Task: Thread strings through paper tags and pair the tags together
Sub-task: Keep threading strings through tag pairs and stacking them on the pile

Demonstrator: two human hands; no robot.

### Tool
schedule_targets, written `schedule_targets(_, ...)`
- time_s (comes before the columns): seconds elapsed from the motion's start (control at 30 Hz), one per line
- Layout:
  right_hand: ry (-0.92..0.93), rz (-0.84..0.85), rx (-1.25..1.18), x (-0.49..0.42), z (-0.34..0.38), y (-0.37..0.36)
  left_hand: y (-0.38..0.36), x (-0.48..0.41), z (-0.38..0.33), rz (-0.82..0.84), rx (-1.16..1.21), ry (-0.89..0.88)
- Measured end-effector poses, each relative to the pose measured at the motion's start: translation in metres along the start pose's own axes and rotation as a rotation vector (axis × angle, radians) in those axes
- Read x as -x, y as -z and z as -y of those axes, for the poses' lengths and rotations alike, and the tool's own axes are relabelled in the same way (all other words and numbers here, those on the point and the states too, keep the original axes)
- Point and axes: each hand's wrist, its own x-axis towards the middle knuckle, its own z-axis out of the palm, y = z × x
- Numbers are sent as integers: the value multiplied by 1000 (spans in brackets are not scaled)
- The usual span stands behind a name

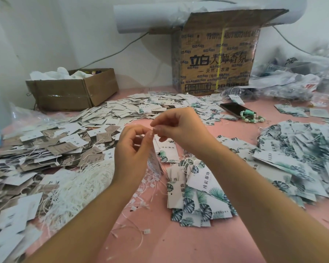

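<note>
Pinching one hanging tag [155,164], left hand [133,150] and right hand [179,128] meet (loose strings [80,185], tag piles [302,149] around).

Touching pinches: left hand [133,149], right hand [179,128]

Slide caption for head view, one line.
Left hand pinches a paper tag while right hand pinches a string at its top edge, over a pink table heaped with tags and strings.

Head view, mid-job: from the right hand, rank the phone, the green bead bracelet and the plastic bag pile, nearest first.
1. phone: on the table, back-right of the right hand.
2. green bead bracelet: at the phone's right end, just beyond it.
3. plastic bag pile: far right, at the back wall.
</note>
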Motion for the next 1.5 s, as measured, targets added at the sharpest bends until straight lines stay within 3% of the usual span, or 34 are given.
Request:
schedule_targets(0.2,-59,63,-261,2,-3,-2,5,-2,1,-26,100,34)
schedule_targets(0.4,-130,170,-362,2,-4,-2,5,-4,4,-69,165,114)
schedule_targets(0.53,-163,189,-366,3,-5,-8,-2,2,6,5,106,120)
schedule_targets(0.67,-155,142,-335,3,-3,-11,-6,13,9,151,-133,71)
schedule_targets(0.77,-113,99,-368,3,1,-7,-8,17,15,149,-248,-2)
schedule_targets(0.9,-44,57,-374,2,3,-3,-5,14,18,84,-121,-71)
schedule_targets(1.0,-11,-22,-376,0,2,3,-3,10,18,48,14,2)
schedule_targets(1.2,-100,-190,-274,-3,-13,24,-3,7,15,-20,173,47)
schedule_targets(1.5,-321,137,-145,2,-27,19,-2,0,10,-205,330,116)
